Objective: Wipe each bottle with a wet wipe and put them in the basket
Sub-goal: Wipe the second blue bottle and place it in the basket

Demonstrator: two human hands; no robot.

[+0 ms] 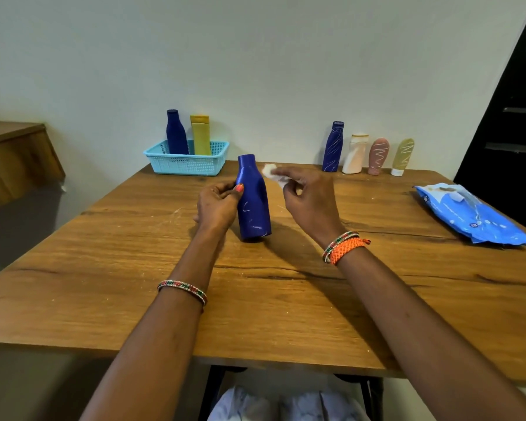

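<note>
Two hands reach over the wooden table [104, 268]. My left hand [217, 205] grips a blue bottle [253, 202] standing near the middle of the table, fingers curled round its left side, thumb on the front. White streaks mark the bottle's lower half. My right hand [308, 199] pinches a crumpled white wipe [272, 173] just right of the bottle's neck; I cannot tell whether the wipe touches it.

At the far left of the table sits a light blue basket [187, 164] holding two upright bottles: a dark blue one [176, 133] and, just right of it, a yellow one [201, 136].

Along the far right edge stand four more in a row, left to right: a streaked blue bottle [333, 147], a white bottle [355, 154], a pink tube [378, 156] and an olive tube [402, 156].

A blue wipes pack [474, 215] lies flat at the right edge.
</note>
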